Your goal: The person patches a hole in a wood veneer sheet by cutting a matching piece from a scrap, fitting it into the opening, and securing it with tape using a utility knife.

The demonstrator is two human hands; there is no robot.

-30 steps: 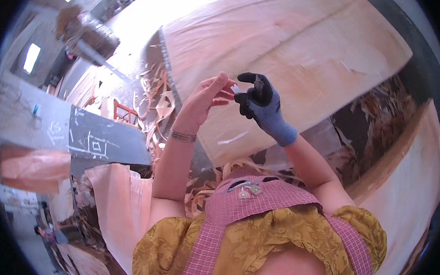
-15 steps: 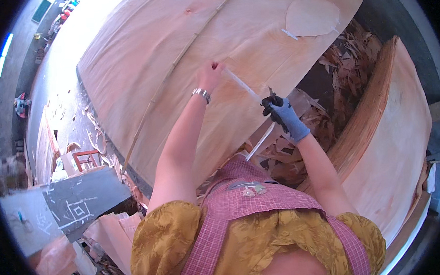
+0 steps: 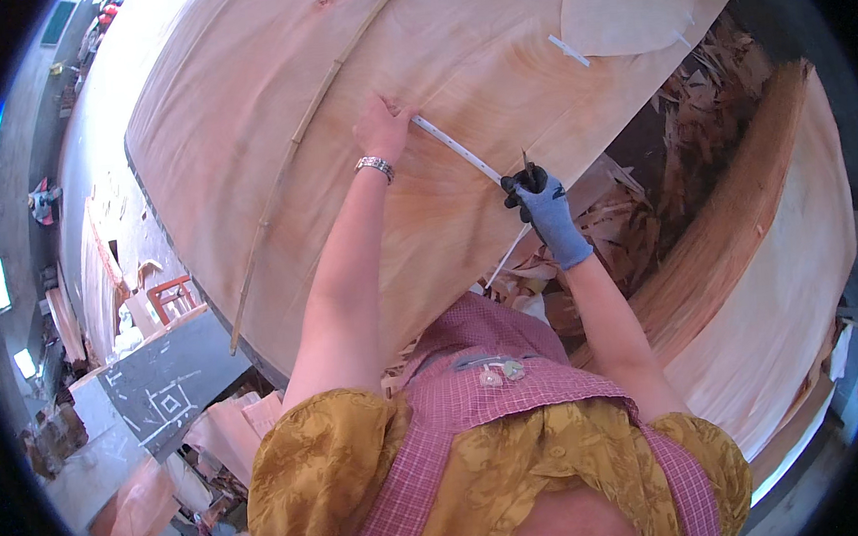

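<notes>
A broad sheet of pale wood veneer [image 3: 246,113] lies in front of me. My left hand [image 3: 383,127], bare with a metal watch at the wrist, pinches the end of a narrow white tape strip [image 3: 459,151] marked with a row of dots. My right hand [image 3: 539,204], in a blue glove with black fingers, closes on the strip near the sheet's right edge. A thin dark pointed tool [image 3: 526,157] sticks up from the gloved fingers; its handle is hidden. More of the strip hangs below the right hand toward my apron.
A thin stick [image 3: 296,134] lies along the sheet. A rounded veneer patch [image 3: 626,10] with short white tape pieces sits at the far right. Veneer scraps [image 3: 630,209] heap beside the sheet. A thick veneer stack [image 3: 769,279] stands on the right, a grey board [image 3: 163,384] on the left.
My left hand has shifted left and slightly away from me, drawing the strip along. The strip lies lower and flatter over the sheet. The view has shifted a little.
</notes>
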